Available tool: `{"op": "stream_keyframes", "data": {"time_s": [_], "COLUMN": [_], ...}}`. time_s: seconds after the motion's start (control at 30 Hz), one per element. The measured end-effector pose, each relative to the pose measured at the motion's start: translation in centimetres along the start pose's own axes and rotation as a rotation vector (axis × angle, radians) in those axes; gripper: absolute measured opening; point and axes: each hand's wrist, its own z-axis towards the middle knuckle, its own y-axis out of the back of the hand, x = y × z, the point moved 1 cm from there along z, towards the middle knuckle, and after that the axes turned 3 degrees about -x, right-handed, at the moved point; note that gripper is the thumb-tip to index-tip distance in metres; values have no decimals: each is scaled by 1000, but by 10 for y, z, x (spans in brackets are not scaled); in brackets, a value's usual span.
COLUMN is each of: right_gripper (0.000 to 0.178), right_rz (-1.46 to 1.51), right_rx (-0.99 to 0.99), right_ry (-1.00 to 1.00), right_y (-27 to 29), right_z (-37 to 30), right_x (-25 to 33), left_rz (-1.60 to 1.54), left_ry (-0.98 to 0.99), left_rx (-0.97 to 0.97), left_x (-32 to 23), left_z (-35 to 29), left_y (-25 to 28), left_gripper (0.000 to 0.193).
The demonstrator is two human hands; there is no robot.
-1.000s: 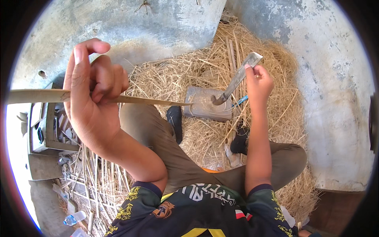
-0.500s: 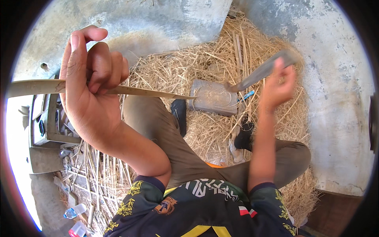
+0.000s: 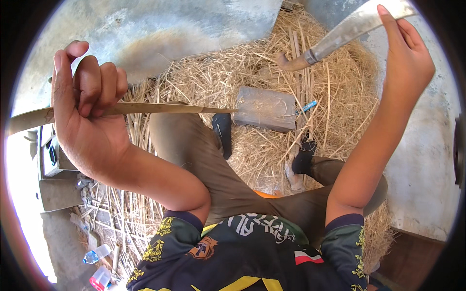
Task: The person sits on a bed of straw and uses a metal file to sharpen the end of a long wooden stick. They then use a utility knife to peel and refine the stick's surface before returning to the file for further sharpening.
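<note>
My left hand (image 3: 90,140) is raised at the left, its fingers curled round a long, flat bamboo strip (image 3: 165,108). The strip runs level across the view, its thin tip reaching the near left edge of a grey-brown block (image 3: 267,104). High on the right, my right hand (image 3: 407,63) grips a machete by its broad metal blade (image 3: 347,29), thumb and fingers pinching it near the far end. Its curved wooden handle (image 3: 293,63) points left and down, over the straw beyond the block. Blade and strip are well apart.
Straw-like shavings (image 3: 194,82) cover the floor between my crossed legs and the worn walls. A small blue tool (image 3: 307,107) lies against the block's right side. Thin strips (image 3: 121,208), a clear bottle (image 3: 97,253) and a red-and-clear cup (image 3: 100,278) lie at the lower left.
My right hand has swung up and to the right with the machete, away from the block. My left hand and the strip have shifted left.
</note>
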Motion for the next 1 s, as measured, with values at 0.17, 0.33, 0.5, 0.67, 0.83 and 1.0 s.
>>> {"op": "stream_keyframes", "data": {"time_s": [0.17, 0.33, 0.5, 0.67, 0.83, 1.0], "right_gripper": [23, 19, 26, 21, 24, 16], "right_rz": [-64, -62, 22, 145, 80, 47], "right_rx": [-3, 473, 407, 107, 122, 576], "right_ry": [-127, -355, -211, -71, -97, -493], "right_y": [-13, -40, -26, 7, 6, -38], "right_z": [-65, -204, -73, 12, -15, -248], "right_x": [-10, -102, -15, 26, 6, -116], "left_rz": [-24, -73, 21, 83, 81, 60], "left_ry": [11, 20, -29, -21, -35, -25], "left_rx": [56, 44, -21, -39, -62, -88], "left_x": [-7, 0, -2, 2, -5, -7], "left_z": [-1, 4, 0, 1, -2, -5], "left_y": [9, 7, 5, 1, 1, 2], "left_gripper": [30, 30, 29, 29, 31, 32]}}
